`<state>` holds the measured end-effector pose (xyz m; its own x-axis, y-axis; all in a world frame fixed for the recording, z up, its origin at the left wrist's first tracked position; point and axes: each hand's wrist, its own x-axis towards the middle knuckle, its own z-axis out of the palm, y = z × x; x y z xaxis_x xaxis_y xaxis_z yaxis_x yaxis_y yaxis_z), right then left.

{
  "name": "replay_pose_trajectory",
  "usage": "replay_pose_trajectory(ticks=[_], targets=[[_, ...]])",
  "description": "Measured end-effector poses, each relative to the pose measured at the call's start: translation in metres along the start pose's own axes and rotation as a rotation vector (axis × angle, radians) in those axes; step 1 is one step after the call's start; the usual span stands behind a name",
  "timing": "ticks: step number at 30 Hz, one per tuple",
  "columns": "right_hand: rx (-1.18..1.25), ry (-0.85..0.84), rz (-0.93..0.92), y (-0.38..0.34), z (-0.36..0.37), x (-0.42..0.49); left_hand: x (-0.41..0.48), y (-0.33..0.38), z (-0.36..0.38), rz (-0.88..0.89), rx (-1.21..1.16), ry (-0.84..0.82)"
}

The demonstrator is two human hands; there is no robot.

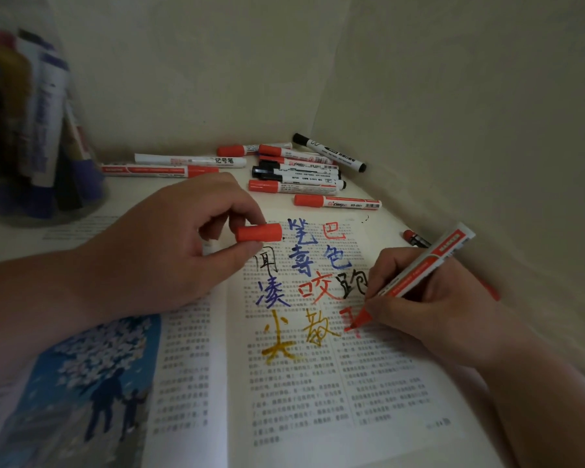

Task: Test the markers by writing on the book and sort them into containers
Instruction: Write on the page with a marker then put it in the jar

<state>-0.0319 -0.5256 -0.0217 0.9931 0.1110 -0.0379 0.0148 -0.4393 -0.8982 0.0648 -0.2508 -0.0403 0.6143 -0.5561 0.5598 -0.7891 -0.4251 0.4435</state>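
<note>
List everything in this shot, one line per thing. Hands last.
book: one, open, white printed pages, lower centre
handwritten characters: several, in blue, red, black and yellow, on the right page
loose markers: about ten, red and black caps, piled beyond the book
container: one, clear, blurred, far left, holding markers
red marker: one, uncapped, tip on the right page
red cap: one, above the page
left hand: pinches the red cap
right hand: grips the red marker
</note>
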Motion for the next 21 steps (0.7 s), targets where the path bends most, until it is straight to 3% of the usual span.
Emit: replay_pose_trajectory(ticks=[5,21], targets=[[0.105,0.175,-0.023,0.0009,-0.0013,0.0039,0.0002,0.0002,0.0009,0.001,-0.013,0.019],[0.017,0.139,0.011,0.0040,-0.0045,0.0037,-0.0002,-0.0026,0.0012,-0.046,-0.076,0.062]])
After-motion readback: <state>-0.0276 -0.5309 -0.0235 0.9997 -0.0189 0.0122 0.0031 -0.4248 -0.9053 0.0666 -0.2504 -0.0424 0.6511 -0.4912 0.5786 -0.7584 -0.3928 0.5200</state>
